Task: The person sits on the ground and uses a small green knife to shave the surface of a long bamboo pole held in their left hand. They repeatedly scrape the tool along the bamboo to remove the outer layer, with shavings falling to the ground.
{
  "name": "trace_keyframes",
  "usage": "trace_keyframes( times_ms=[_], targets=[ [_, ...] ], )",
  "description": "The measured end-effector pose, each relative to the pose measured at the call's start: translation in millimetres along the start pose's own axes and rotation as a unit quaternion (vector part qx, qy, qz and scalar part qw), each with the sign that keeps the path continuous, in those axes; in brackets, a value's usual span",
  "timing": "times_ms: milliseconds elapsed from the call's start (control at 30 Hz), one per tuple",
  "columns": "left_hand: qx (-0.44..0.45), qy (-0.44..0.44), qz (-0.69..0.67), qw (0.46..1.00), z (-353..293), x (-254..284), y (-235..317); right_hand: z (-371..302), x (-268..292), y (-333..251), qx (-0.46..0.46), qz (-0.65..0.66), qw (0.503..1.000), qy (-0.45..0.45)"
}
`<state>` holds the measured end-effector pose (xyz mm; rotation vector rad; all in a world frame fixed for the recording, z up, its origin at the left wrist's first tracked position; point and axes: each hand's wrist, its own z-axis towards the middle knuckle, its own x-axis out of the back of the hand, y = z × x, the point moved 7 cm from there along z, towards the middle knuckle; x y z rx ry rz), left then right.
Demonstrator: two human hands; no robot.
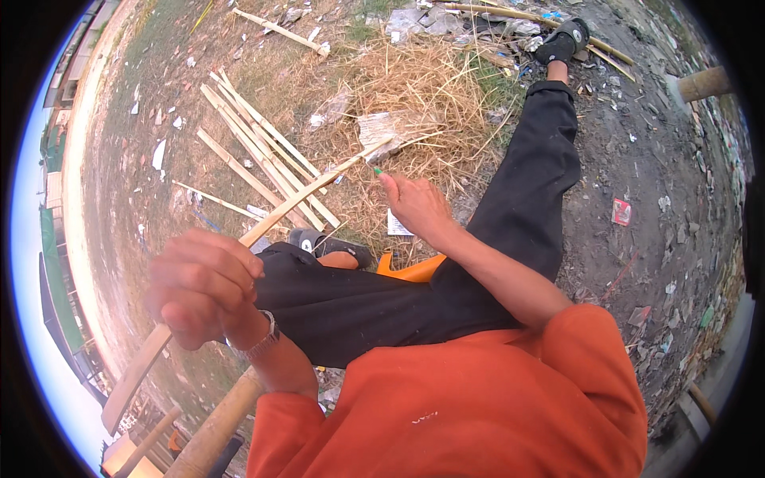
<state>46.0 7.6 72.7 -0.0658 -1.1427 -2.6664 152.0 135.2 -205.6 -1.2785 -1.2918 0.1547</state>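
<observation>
My left hand (203, 287), with a metal-banded watch on its wrist, is closed around a long pale bamboo strip (299, 195). The strip slants from the lower left up to a thin far end over the straw. Close to that far end is my right hand (418, 205), its fingers curled in. A small green bit (377, 170) shows at its thumb tip; the rest of what it holds is hidden. Beyond the held strip, several split bamboo strips (255, 143) lie on the ground beside my shoe.
A heap of dry straw shavings (426, 92) lies ahead, between my outstretched legs. An orange plastic piece (414, 271) shows under my leg. A thick bamboo pole (215, 426) stands at the lower left. Litter and rubble cover the dark soil (613, 167) at right.
</observation>
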Motion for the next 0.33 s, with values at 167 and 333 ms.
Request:
trace_keyframes(
  times_ms=[167, 333],
  targets=[
    [-0.008, 0.005, -0.016, 1.000, -4, 1, 2, -8, -1, -12, 0.015, -0.002, 1.000, -0.016],
    [0.015, 0.205, 0.058, 0.977, -19, 35, -3, 21, -19, 20, -0.033, -0.036, 0.998, -0.031]
  ],
)
